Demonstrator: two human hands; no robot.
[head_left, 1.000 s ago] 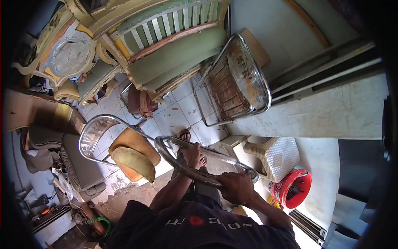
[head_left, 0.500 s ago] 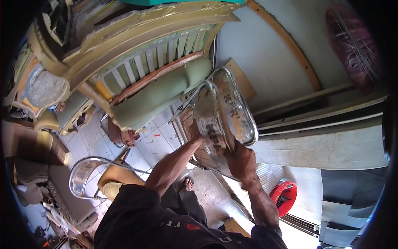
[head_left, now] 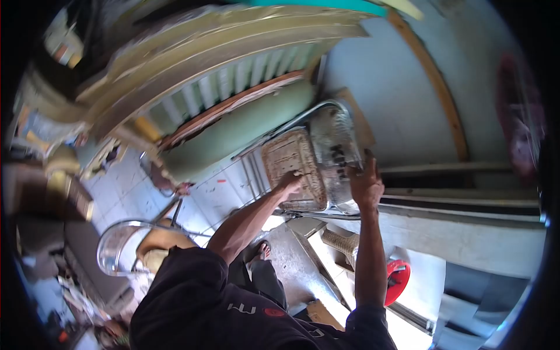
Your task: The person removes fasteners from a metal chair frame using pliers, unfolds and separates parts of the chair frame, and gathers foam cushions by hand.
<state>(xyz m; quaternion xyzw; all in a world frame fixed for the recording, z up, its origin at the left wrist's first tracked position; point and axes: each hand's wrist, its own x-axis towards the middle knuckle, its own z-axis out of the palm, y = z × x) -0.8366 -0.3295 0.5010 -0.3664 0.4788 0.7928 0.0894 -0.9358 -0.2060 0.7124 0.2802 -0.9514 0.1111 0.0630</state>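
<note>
A metal folding chair (head_left: pixel 294 157) stands in front of me, with a worn, rusty-brown seat panel and a shiny tube frame. Its silver backrest (head_left: pixel 333 137) has dark lettering on it and lies to the right of the seat. My left hand (head_left: pixel 291 182) is over the seat panel with its fingers curled; what they hold, if anything, is hidden. At the backrest's right edge is my right hand (head_left: pixel 367 184), its thumb and index finger apart. Motion blur hides whether it still presses on the rim.
A gold-framed green sofa (head_left: pixel 245 131) stands beyond the chair. Another metal chair (head_left: pixel 119 248) is at left on the tiled floor (head_left: pixel 224 189). On the right are a red bucket (head_left: pixel 398 283) and long pale boards (head_left: pixel 466 224). A wooden strip (head_left: pixel 434 79) leans against the wall.
The lettered backrest has swung away from me to the right, exposing the seat panel. My right hand has moved up and right. The left hand has moved slightly right, and my view has shifted.
</note>
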